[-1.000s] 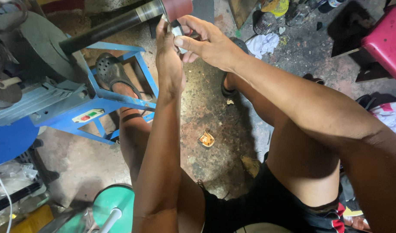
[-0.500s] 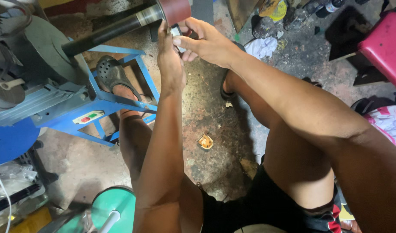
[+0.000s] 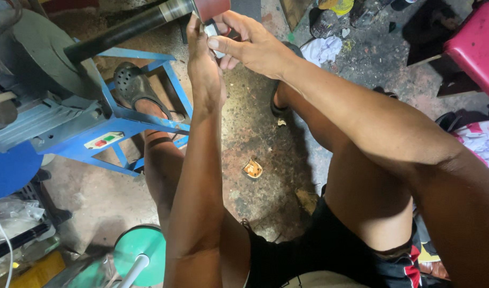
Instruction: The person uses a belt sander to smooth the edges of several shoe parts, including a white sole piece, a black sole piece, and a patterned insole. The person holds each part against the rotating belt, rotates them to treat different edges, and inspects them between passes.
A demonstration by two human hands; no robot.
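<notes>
Small metal piece [image 3: 211,32] sits pinched between my two hands, pressed at the dark red wheel [image 3: 211,7] on the black shaft [image 3: 122,31]. My left hand [image 3: 204,69] and right hand [image 3: 249,45] both close on it; a slip could drag fingertips into the wheel.

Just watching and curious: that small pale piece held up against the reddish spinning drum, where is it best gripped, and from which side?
Probably by the end away from the drum, coming from below. The small piece is short, and its upper end sits at the drum, so only its lower part is free. The left hand and right hand pinch it there from opposite sides, fingers clear of the drum.
</notes>
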